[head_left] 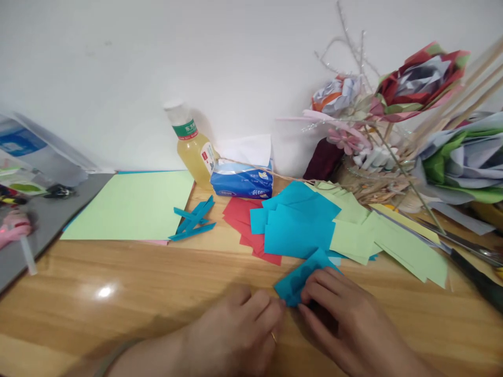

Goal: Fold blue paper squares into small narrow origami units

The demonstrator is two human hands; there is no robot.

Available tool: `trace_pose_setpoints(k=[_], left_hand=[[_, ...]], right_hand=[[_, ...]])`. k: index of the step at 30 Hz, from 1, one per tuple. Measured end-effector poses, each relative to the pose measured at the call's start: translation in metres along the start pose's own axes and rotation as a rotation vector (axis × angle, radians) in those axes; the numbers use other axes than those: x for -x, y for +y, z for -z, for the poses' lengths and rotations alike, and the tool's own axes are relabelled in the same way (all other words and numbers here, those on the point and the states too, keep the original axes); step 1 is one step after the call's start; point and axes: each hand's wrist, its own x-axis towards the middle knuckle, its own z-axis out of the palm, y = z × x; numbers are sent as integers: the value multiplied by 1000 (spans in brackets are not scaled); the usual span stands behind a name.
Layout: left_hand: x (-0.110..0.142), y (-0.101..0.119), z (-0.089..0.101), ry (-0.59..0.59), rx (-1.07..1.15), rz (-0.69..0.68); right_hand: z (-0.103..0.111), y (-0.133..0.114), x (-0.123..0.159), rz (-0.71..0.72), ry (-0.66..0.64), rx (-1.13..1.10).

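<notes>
A small sheet of blue paper lies tilted on the wooden table in front of me. My right hand pinches its lower edge between thumb and fingers, and part of the sheet is hidden behind that hand. At the sheet's lower left corner, my left hand is closed with the fingers curled and the tips pinching the corner. A ring shows on one of its fingers. Just beyond the sheet is a loose pile of blue paper pieces, with red paper pieces to its left and pale green paper pieces to its right.
Folded blue strips lie by a large pale green sheet. Behind stand a drink bottle and a blue tissue pack. Paper flowers and scissors are at right; a pink glue gun is far left.
</notes>
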Motion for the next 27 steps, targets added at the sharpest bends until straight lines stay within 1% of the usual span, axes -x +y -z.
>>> trace_pose_setpoints(k=[6,12,17,24,27], left_hand=[[0,1,0,-28,2,-8],[0,1,0,41,-46,29],[-2,1,-1,13,-39,42],[-1,2,-6,-11,-69,26],[-2,2,-7,-11,-44,47]], right_hand=[[-2,0,0,-12,44,-17],[-3,0,-2,-26,53,-11],[-4,0,-4,-18,51,-16],[-4,0,-4,-34,51,-6],[-6,1,-3,-23,67,3]])
